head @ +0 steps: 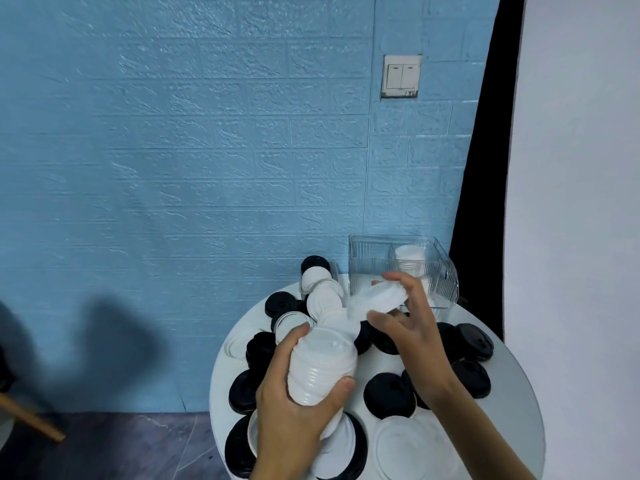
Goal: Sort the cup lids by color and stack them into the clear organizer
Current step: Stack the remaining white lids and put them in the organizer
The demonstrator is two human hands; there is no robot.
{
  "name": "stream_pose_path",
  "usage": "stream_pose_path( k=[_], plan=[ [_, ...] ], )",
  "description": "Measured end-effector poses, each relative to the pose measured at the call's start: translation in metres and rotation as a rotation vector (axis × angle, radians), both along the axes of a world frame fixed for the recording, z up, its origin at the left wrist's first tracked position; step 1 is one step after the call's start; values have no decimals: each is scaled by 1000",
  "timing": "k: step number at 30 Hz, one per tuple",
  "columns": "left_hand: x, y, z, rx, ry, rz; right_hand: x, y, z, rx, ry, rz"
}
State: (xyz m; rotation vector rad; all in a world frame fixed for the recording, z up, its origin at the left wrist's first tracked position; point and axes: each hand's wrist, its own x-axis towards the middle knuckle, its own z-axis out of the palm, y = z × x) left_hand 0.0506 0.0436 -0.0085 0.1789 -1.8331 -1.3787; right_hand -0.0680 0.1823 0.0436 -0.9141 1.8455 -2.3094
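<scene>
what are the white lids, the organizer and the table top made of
White lids: probably thin moulded plastic, matte, ribbed rims.
Organizer: clear hard plastic, perhaps acrylic; see-through, fluted walls, glossy glints.
Table: smooth white top, faint sheen; material cannot be told.

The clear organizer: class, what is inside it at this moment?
The clear organizer holds a stack of white lids in its right compartment. The right hand and its white lid cover the front, hiding the stack's base.

A light switch (401,76) sits on the blue brick wall (173,133).
</scene>
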Motion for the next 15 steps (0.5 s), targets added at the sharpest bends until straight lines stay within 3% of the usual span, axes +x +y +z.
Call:
stream_pose_path(
  k=[4,10,15],
  plan=[
    [0,9,1,-12,43,-8,30,-19,-2,-79,-10,186],
    [3,9,2,53,97,19,42,-31,-14,74,14,156],
    [7,5,3,-8,26,-4,44,-29,-16,189,128,178]
  ],
)
